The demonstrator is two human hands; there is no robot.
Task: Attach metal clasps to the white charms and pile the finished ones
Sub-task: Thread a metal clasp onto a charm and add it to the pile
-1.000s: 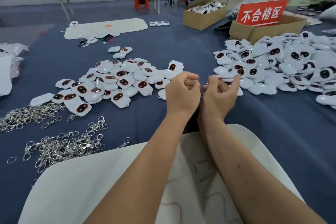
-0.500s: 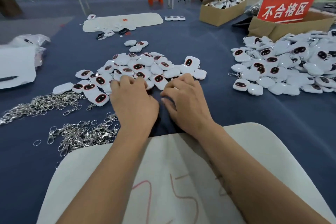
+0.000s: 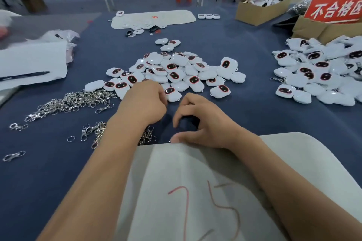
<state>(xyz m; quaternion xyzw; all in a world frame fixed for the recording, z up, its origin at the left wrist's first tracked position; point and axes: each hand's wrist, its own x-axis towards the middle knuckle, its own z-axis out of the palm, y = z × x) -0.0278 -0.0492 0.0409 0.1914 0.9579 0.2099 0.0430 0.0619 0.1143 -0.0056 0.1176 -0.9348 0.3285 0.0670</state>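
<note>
1. The left hand (image 3: 144, 101) lies on the dark blue cloth tabletop (image 3: 244, 115), its fingers curled under at the near edge of the middle heap of white rounded plastic charms with dark red-rimmed ovals (image 3: 176, 70). Whether they grip anything cannot be told, for the fingertips are hidden.
2. One white charm lying face up (image 3: 172, 94) sits just beside the left hand's knuckles, at 1 o'clock from them.
3. The right hand (image 3: 203, 123) rests at 4 o'clock from the left, apart from it. Its fingers are loosely curled with the tips on the cloth, thumb stretched toward the near side, holding nothing.
4. A tangle of silver metal clasps with rings (image 3: 72, 101) lies at 9 o'clock from the left hand; a smaller cluster of clasps (image 3: 94, 133) lies nearer, partly under the left forearm.
5. A second, larger heap of white charms with clasps on them (image 3: 321, 76) lies at 2 o'clock, well apart from both hands.
6. A pale grey pad with red scribbles (image 3: 195, 191) lies under the forearms at 6 o'clock.
7. A red sign with white characters (image 3: 335, 9) stands on a brown cardboard box (image 3: 313, 29) behind the right heap.
</note>
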